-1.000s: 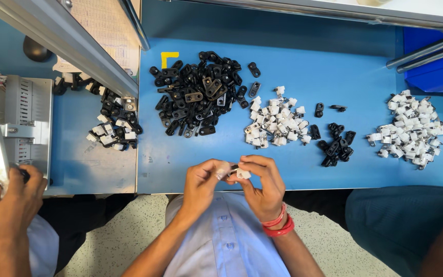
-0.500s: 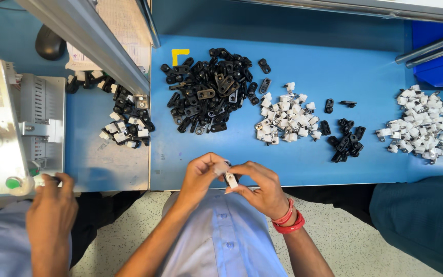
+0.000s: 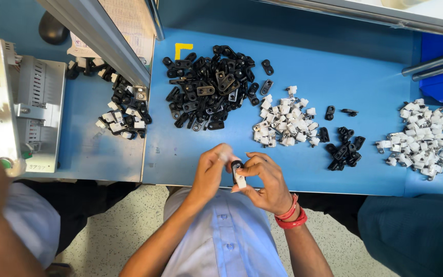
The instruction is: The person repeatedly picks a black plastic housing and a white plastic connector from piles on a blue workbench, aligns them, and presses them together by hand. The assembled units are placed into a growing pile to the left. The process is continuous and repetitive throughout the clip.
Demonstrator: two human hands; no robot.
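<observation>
The blue table [image 3: 303, 72] carried, beyond its near edge, a big heap of black clips [image 3: 208, 90], with a pile of white clips [image 3: 285, 123] to that heap's right and a small mixed pile [image 3: 124, 115] to its left. Nearer than the heap, just off the table edge, the left hand [image 3: 212, 172] and right hand [image 3: 263, 179] pinched one black-and-white piece [image 3: 238, 173] between them, fingers closed on it; squaring both halves before pressing would likely seat them cleanly
</observation>
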